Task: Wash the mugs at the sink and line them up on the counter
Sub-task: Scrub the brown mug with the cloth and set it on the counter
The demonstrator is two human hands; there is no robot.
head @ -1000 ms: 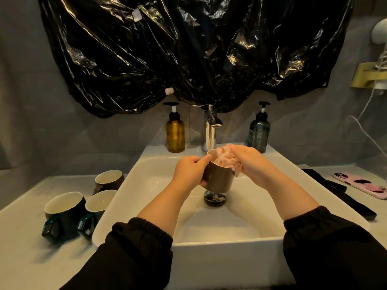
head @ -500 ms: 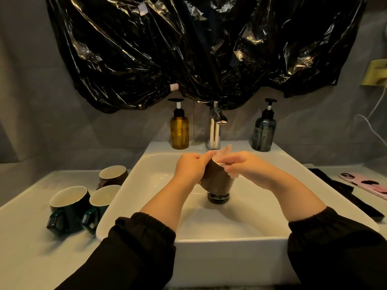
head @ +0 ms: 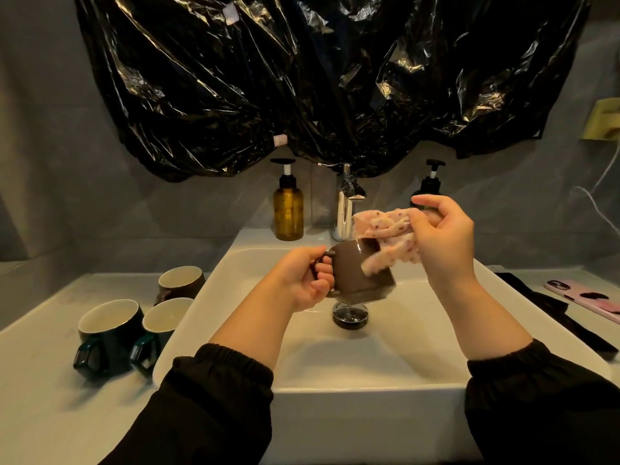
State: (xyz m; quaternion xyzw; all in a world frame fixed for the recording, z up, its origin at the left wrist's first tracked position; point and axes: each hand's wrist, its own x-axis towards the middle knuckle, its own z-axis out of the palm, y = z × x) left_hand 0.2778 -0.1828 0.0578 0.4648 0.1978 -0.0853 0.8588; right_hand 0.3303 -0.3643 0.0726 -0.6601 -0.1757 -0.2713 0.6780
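**A:** What can't you make out?

**B:** The inside of the held mug (head: 360, 273). Its mouth tips away toward the tap (head: 345, 213), and the cloth (head: 385, 234) drapes over the rim. The dark bottle (head: 429, 187) is mostly hidden behind the right hand (head: 443, 236). A yellow holder (head: 604, 120) is cut off at the right edge. I can't identify the flat black thing (head: 550, 312) beside the phone (head: 590, 297).

**A:** What else is around?

**B:** A black plastic sheet (head: 302, 78) hangs over the wall above. An amber bottle (head: 288, 211) stands left of the tap on the sink (head: 369, 387) ledge. The drain plug (head: 350, 315) sits just below the held mug. On the counter (head: 40, 397) left of the sink, three mugs stand upright and close together. The back mug (head: 179, 283) is brown. In front of it, the left green mug (head: 107, 330) and the right green mug (head: 161, 327) have their handles toward the camera.

**A:** And the hands?

**B:** The left hand (head: 302, 283) grips the held mug by its handle, fingers curled round it, above the basin. The right hand is raised higher and clutches the bunched cloth, whose loose end lies on the mug's side.
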